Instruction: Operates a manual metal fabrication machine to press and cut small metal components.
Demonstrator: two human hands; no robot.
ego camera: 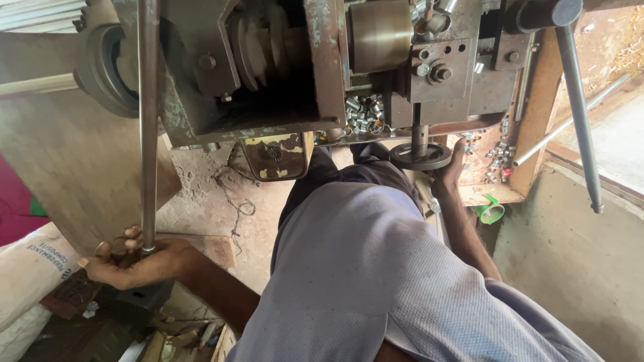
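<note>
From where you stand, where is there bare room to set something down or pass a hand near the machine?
Bare dusty floor lies between the left hand on the long rod and the trouser leg. The wooden ledge beside the green cup has a small free strip. It is crowded around the handwheel under the right hand and the piles of small metal sleeves.

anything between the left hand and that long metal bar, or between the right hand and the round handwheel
No. The left hand is already closed around the lower end of the bar, and the right hand touches the rim of the handwheel. Nothing visible sits between either hand and its part.
</note>
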